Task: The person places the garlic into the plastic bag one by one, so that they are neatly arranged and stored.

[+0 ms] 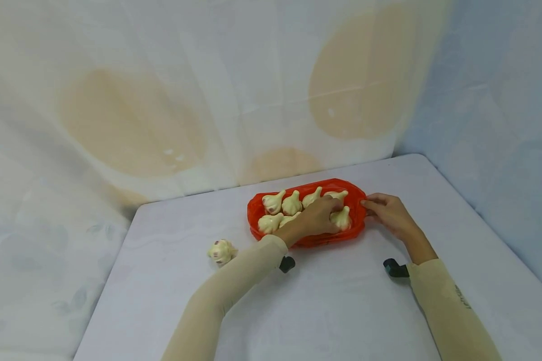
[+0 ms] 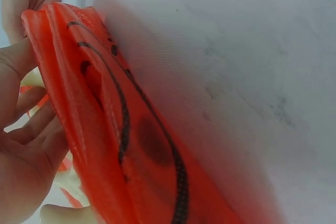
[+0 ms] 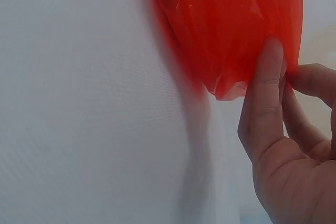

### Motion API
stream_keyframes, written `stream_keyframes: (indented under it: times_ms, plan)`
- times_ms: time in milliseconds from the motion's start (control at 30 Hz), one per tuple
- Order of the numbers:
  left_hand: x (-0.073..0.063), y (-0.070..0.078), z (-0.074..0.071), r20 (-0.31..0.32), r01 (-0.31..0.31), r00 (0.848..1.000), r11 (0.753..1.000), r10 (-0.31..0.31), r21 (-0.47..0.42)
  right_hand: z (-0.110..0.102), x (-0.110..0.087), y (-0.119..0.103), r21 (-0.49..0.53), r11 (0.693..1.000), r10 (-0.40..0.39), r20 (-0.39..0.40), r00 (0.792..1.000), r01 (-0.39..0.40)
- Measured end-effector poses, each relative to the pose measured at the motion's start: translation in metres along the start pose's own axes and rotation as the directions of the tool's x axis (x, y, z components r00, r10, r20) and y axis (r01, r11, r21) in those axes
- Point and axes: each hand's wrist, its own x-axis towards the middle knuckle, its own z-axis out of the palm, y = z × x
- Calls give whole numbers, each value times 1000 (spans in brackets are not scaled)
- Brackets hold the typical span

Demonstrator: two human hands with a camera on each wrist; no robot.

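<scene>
A red plastic bag [image 1: 307,241], spread wide like an oval tray, lies on the table with several garlic bulbs [image 1: 291,203] inside. My left hand [image 1: 318,216] reaches over its near side, fingers curled about a garlic bulb [image 1: 343,219] near the right end. In the left wrist view, pale garlic [image 2: 32,78] shows between the fingers [image 2: 37,124], behind the bag's black-printed side [image 2: 131,129]. At the right end, my right hand [image 1: 390,213] pinches the bag's rim between thumb and fingers, as the right wrist view also shows [image 3: 283,114].
One loose garlic bulb [image 1: 222,251] lies on the white table [image 1: 343,311], left of the bag beside my left forearm. Patterned cloth [image 1: 262,90] hangs behind the table's back edge, and bluish cloth [image 1: 492,125] hangs along the right side.
</scene>
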Motion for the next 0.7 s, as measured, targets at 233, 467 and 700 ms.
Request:
stream_keyframes:
  times_ms: [233, 467, 700]
  plan:
    - [0, 1, 2, -6, -20, 1000, 1000, 20, 1, 0, -1, -2, 4, 1000, 10, 8, 1000, -10]
    - [0, 2, 3, -4, -13, 1000, 1000, 13, -7, 0, -2, -3, -3, 1000, 19, 2, 1000, -19]
    - [1, 5, 0, 29, 17, 999, 1000, -17, -19, 0, -4, -6, 7, 1000, 6, 7, 1000, -7]
